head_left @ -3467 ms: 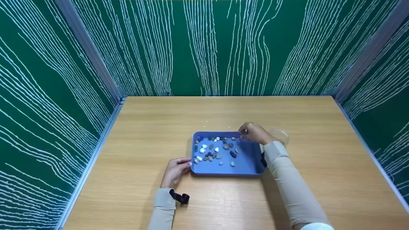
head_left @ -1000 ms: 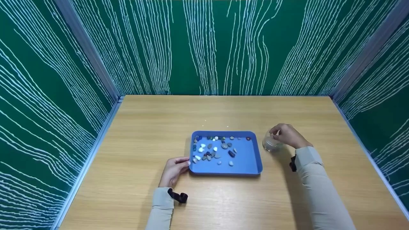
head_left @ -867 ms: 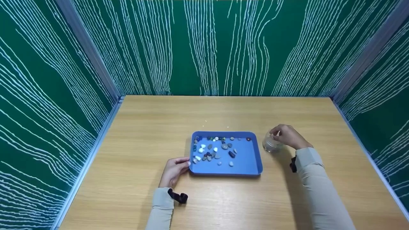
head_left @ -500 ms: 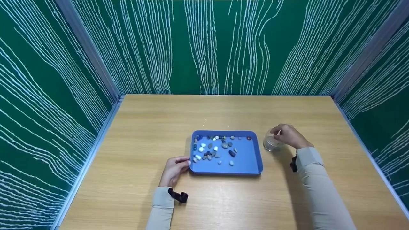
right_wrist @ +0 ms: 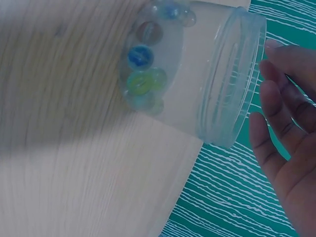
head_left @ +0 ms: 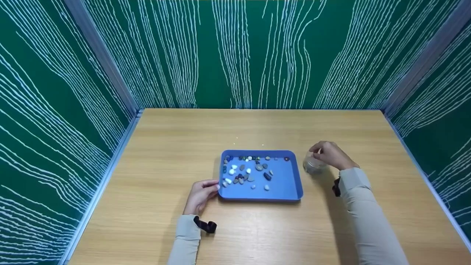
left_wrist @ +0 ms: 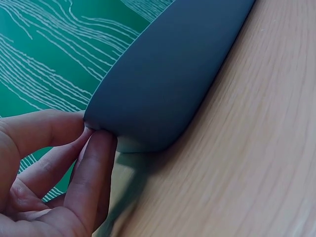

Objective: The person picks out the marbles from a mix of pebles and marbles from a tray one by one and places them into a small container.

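Note:
A blue tray [head_left: 283, 195] holds several pebbles, white stones and marbles, mostly in its left half and along its back wall. At the tray's near left corner my left hand [head_left: 200, 197] pinches the rim; in the left wrist view its fingers [left_wrist: 94, 163] touch the outer wall. My right hand [head_left: 333, 156] is at the mouth of a clear jar [head_left: 312, 165] right of the tray. In the right wrist view the jar [right_wrist: 190, 69] has several marbles [right_wrist: 140, 57] at its bottom, and relaxed fingers [right_wrist: 276, 106] lie near its rim. I see nothing between them.
The wooden table [head_left: 176, 147] carries a few tiny pale specks [head_left: 235, 140] behind the tray. Green walls [head_left: 279, 55] with white wavy lines close off the back and both sides.
My right hand has moved from the tray's back right corner rightward to the jar, and has stayed almost still there for the last second. The left hand keeps its hold on the tray.

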`<state>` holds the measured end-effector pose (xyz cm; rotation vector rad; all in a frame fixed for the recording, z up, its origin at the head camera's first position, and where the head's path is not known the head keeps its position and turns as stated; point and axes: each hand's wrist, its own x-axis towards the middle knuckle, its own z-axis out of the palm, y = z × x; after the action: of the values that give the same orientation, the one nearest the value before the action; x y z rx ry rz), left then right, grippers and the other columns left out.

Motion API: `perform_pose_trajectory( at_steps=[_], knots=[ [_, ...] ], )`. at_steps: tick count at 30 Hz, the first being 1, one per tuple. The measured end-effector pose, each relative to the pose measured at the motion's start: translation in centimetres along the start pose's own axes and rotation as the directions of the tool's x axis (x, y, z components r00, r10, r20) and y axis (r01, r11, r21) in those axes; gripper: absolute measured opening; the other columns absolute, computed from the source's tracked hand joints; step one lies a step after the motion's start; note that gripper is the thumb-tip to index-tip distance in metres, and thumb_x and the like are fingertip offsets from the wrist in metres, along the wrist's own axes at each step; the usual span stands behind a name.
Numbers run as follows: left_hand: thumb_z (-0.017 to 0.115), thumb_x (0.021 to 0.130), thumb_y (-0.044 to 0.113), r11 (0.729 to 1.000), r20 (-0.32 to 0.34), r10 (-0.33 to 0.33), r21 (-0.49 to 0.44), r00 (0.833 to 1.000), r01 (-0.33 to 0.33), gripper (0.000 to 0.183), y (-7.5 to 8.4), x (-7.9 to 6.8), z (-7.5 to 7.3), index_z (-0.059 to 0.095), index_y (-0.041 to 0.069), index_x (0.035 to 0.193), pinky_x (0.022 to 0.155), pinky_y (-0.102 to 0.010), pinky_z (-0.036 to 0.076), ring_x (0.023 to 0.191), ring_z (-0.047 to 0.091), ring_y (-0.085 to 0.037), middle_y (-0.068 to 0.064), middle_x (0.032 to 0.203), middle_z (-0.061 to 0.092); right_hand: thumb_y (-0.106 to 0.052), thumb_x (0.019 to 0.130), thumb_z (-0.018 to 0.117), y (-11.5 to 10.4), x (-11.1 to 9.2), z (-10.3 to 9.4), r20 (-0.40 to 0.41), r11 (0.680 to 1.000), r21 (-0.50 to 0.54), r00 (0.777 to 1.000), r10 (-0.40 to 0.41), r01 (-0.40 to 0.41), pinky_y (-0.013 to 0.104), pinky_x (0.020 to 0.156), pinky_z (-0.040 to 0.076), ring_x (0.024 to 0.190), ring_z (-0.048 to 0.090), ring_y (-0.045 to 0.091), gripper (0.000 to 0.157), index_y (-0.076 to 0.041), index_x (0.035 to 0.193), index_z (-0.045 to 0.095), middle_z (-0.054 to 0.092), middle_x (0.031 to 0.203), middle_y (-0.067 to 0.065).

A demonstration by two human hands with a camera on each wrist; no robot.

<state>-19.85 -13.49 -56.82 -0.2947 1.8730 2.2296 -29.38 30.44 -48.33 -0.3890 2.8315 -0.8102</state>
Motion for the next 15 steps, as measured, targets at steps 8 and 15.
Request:
perform_pose_trajectory(
  at_steps=[8, 15],
  knots=[
    [0.064, 0.084, -0.006, 1.000, -0.015, -0.008, 0.026, 1.000, 0.009, 0.034, 0.1, 0.0, 0.1, 0.059, -0.017, 0.116, 0.085, -0.027, 0.057, 0.090, 0.065, -0.014, -0.018, 0.108, 0.068, -0.001, 0.092, 0.056, -0.5, 0.5, 0.1, 0.020, 1.000, 0.011, 1.000, 0.013, -0.013, 0.032, 0.073, 0.054, 0.089, 0.058, 0.027, 0.024, 0.002, 0.112, 0.067, 0.065, 0.105, 0.019],
    [0.064, 0.083, -0.008, 1.000, -0.014, -0.005, 0.008, 1.000, 0.005, 0.034, 0.2, -0.1, 0.1, 0.059, -0.017, 0.115, 0.085, -0.028, 0.057, 0.091, 0.065, -0.015, -0.019, 0.108, 0.068, -0.003, 0.092, 0.055, -1.2, 0.9, 0.1, 0.016, 1.000, 0.017, 1.000, 0.001, -0.001, 0.032, 0.071, 0.054, 0.088, 0.060, 0.026, 0.023, 0.002, 0.112, 0.067, 0.065, 0.104, 0.019]
  ],
)
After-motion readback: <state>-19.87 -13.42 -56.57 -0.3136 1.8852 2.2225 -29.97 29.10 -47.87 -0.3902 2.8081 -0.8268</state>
